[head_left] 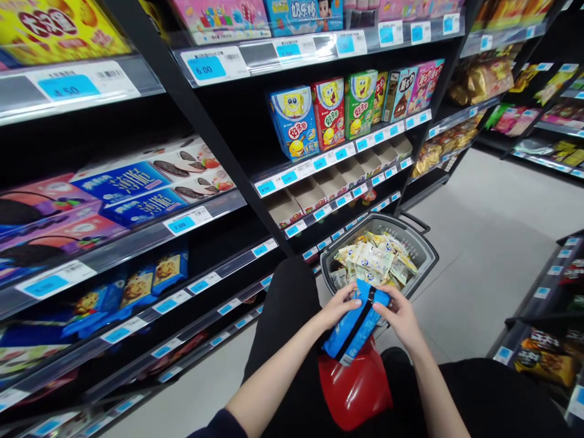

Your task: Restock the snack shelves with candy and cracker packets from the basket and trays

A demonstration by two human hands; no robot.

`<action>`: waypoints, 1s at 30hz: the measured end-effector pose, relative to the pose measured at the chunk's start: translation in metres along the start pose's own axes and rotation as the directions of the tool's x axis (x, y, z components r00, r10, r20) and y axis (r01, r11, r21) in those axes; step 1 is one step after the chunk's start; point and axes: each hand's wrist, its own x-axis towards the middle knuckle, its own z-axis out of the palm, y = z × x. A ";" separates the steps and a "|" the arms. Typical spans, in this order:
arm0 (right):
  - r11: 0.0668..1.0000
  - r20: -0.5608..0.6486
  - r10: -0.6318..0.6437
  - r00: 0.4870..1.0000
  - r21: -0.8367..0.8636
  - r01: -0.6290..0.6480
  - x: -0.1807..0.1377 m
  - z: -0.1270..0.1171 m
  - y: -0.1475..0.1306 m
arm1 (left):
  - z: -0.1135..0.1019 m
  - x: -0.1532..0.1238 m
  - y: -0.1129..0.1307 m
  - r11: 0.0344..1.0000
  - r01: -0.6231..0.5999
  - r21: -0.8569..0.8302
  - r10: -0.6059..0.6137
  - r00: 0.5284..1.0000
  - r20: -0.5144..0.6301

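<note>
Your left hand [336, 306] and right hand [400, 316] both gripping a blue pack [353, 328], fingers curled around it, just by the basket [422, 252] of snacks [374, 258]

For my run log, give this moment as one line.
left hand: holds blue packet | right hand: holds same packet | behind: basket of snack packs
</note>
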 end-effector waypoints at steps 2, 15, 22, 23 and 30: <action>1.000 0.037 -0.024 0.999 -0.015 0.024 -0.001 0.002 -0.001 | 0.002 0.000 0.006 0.999 -0.039 0.007 0.040 0.996 -0.083; 0.965 -0.007 -0.193 0.981 -0.180 0.188 0.000 0.024 0.005 | -0.006 -0.008 0.033 0.991 -0.107 0.081 0.127 0.942 -0.310; 0.817 -0.080 -0.365 0.927 -0.505 0.278 -0.012 0.042 0.004 | -0.004 -0.010 0.020 0.997 -0.069 0.017 0.068 0.852 -0.518; 0.798 -0.047 -0.368 0.929 -0.529 0.289 -0.012 0.044 0.005 | -0.003 -0.010 0.018 0.998 -0.064 0.005 0.057 0.844 -0.534; 0.699 0.089 -0.348 0.933 -0.639 0.322 -0.013 0.047 0.016 | -0.006 -0.010 0.014 0.999 -0.021 -0.047 -0.010 0.827 -0.563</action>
